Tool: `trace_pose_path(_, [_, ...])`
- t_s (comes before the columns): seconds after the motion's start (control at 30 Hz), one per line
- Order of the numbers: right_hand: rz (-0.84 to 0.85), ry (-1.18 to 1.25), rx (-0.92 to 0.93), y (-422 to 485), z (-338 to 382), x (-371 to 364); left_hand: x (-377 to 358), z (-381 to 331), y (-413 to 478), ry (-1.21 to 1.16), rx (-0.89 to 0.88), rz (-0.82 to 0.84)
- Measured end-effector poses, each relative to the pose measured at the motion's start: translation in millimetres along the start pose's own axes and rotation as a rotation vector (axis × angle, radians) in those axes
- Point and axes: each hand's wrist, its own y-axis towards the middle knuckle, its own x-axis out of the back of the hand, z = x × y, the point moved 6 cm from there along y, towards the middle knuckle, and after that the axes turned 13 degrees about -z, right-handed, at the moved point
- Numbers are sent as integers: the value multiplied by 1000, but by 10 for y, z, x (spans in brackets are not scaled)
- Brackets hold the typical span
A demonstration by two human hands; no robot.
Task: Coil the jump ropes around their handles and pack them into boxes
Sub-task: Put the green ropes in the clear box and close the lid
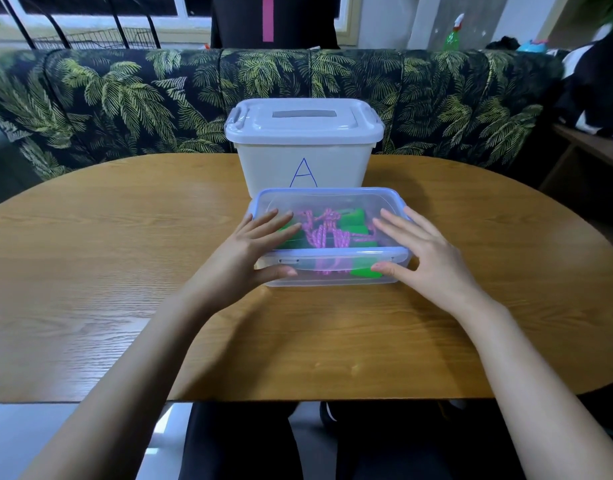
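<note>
Left hand (249,252) is flat on the left end of the lid (326,199), fingers straight and spread across the top, thumb stretched along the front wall just under the rim. It presses and grips nothing.

Under it is the clear box (308,278), a low see-through plastic tub, with a pale blue rim running round the lid. It sits mid-desk, nearer the far edge than the near one, on the wooden desk (107,271).

Through the plastic you can see the jump rope (319,235), a pink cord with a paler fleck, bunched in loose loops in the middle of the box. Its bright green handles (357,221) lie to either side of the loops, and one green end shows low through the front wall.

Right hand (426,258) mirrors the left on the right end of the lid: fingers straight and fanned on top, thumb on the front wall, nothing gripped.

Just behind, at the far edge of the desk, stands a white box (336,161) with its lid on. A blue capital "A" (303,174) is written on its front, its foot hidden by the clear box.
</note>
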Motion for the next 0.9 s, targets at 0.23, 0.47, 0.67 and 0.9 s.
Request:
trace_pose_path(0.23, [-97,43,22,-1,-40,-49,-35,-3,-49,4,-3,-90])
trace_pose_path(0.47, [-175,87,45,2,-57,-66,-35,-22,-46,21,-4,-132])
trace_pose_path(0.67, [-207,102,47,16,-64,-71,-28,-6,-29,-13,13,-162])
trace_pose_path(0.9, [-107,57,40,19,-48,-50,-12,21,-10,-82,17,-15])
